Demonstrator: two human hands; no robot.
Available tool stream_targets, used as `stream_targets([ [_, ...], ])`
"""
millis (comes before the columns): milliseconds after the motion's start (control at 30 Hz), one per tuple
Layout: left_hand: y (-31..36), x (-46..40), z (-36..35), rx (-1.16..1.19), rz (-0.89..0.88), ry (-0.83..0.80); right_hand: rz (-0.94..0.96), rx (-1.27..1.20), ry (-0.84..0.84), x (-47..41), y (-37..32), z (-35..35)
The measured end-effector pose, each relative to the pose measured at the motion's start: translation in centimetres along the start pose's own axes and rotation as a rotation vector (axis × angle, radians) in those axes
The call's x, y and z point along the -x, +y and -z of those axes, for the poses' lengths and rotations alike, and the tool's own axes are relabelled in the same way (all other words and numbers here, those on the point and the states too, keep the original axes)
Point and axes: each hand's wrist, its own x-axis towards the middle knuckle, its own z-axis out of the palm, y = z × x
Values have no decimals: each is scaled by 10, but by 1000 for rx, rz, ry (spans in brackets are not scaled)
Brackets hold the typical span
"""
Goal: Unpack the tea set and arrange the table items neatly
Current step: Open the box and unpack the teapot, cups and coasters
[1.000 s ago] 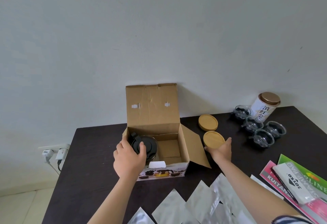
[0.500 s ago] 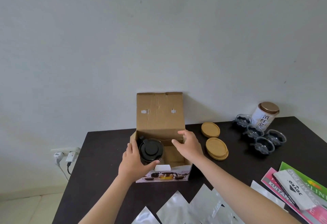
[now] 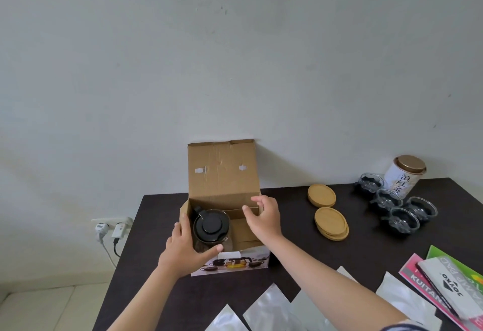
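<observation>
An open cardboard box [image 3: 222, 174] stands on the dark table [image 3: 292, 260], its lid flap upright. A glass teapot with a black lid [image 3: 211, 226] is partly lifted out of the box's left half, and my left hand [image 3: 184, 248] is wrapped around its side. My right hand [image 3: 262, 215] rests over the box's right wall with fingers spread, touching the rim. Two stacks of round wooden coasters [image 3: 330, 222] lie to the right of the box. Several small glass cups [image 3: 402, 208] sit at the back right.
A white tea tin with a bronze lid [image 3: 403, 175] stands behind the cups. Silver foil pouches [image 3: 269, 312] lie along the near edge. Pink and green booklets with a white packet [image 3: 449, 286] lie at the near right. Wall plugs [image 3: 112, 228] hang left of the table.
My right hand left the coasters and moved to the box's right wall. My left hand has raised the teapot a little in the box. The box's right side flap is now folded in.
</observation>
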Motion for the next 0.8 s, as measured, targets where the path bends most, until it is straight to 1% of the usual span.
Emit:
stream_targets([
  [100, -3, 4, 4, 26, -5, 3, 25, 68, -58, 1, -9, -7],
  [200, -4, 4, 4, 43, -23, 12, 103, 189, -152, 2, -20, -15],
  [300, -3, 5, 3, 97, -31, 33, 142, 249, -418, 4, -39, -32],
  [367, -4, 6, 3, 149, -26, 25, 159, 353, -587, 5, -50, -45],
  [467, -6, 9, 1, 217, -20, 22, 208, 594, -712, 1, -57, -60],
  [567, -6, 10, 1, 253, -21, 38, 189, 693, -740, -3, -58, -68],
  [667, -6, 10, 2, 259, -27, 51, 220, 729, -674, -4, -59, -69],
  [733, -7, 9, 2, 249, -36, 62, 230, 701, -640, -4, -61, -64],
  [800, -7, 9, 1, 244, -39, 70, 217, 607, -619, -4, -67, -50],
])
